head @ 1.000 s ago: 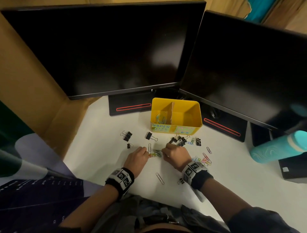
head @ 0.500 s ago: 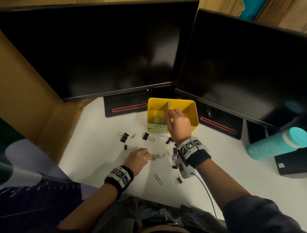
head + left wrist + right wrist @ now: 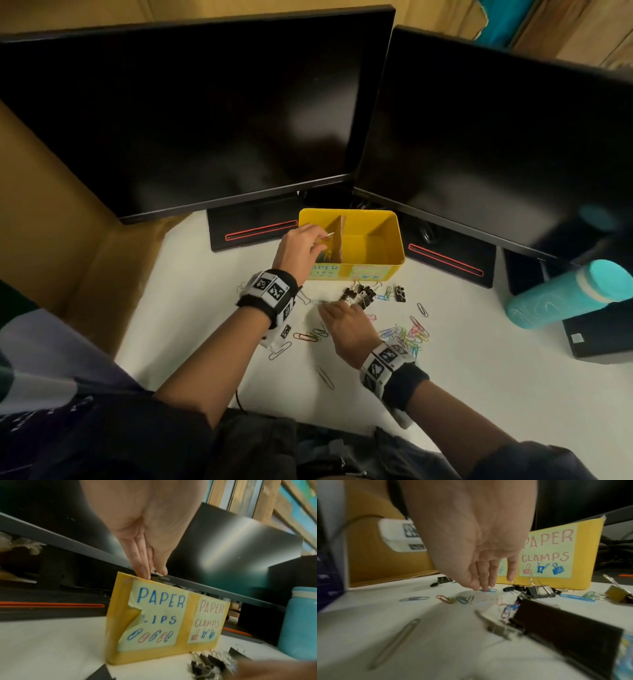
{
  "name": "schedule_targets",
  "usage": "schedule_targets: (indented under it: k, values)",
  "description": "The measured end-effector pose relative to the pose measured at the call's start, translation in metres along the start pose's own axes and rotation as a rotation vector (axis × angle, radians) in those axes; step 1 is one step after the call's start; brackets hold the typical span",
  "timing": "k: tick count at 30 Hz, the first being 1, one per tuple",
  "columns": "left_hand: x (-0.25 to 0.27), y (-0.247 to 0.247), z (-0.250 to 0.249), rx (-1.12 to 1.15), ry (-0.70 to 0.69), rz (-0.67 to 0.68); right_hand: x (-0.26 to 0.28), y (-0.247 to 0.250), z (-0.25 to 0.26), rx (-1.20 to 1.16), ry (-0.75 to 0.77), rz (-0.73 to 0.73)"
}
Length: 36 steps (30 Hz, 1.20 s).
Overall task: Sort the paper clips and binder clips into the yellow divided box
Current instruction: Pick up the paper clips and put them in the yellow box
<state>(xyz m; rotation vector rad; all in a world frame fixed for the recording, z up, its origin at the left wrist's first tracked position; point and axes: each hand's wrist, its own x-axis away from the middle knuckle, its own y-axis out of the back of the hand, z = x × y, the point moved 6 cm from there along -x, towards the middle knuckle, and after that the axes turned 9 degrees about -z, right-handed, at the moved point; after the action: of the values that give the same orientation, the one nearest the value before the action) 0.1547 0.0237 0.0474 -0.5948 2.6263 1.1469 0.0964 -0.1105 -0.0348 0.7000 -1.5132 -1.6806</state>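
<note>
The yellow divided box (image 3: 376,270) stands below the monitors, with a cardboard divider (image 3: 340,236). Its labels read "paper clips" on the left (image 3: 159,615) and "paper clamps" on the right (image 3: 546,550). My left hand (image 3: 318,236) hovers over the left compartment and pinches a small silver paper clip (image 3: 157,573). My right hand (image 3: 323,306) is down on the table, thumb and forefinger pinching a blue paper clip (image 3: 488,590) that lies flat. Black binder clips (image 3: 359,294) lie in front of the box. Coloured paper clips (image 3: 407,334) are heaped at the right.
Two dark monitors (image 3: 205,120) stand close behind the box. A teal bottle (image 3: 565,294) lies against a black box (image 3: 599,329) at the right. A cardboard wall (image 3: 51,222) closes the left side. A long silver clip (image 3: 325,377) lies near me.
My left hand rose from the table to the box's left compartment with a clip. My right hand came back from the box down to the clips on the table.
</note>
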Motion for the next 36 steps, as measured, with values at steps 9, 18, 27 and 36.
schedule_targets:
  k: [9,18,27,36]
  values:
    - [0.043,0.024,-0.003,-0.149,-0.011,-0.184,0.051,-0.02,0.005,-0.099,0.003,0.02]
    - [0.13,-0.001,0.069,-0.855,0.146,0.589,0.053,-0.03,0.007,-0.073,0.005,-0.084]
    - [0.175,0.002,0.044,-0.718,-0.146,0.677,0.082,-0.027,0.002,-0.063,-0.028,-0.106]
    - [0.165,-0.019,0.023,-0.356,-0.37,0.354,0.077,-0.015,-0.024,0.232,-0.017,-0.039]
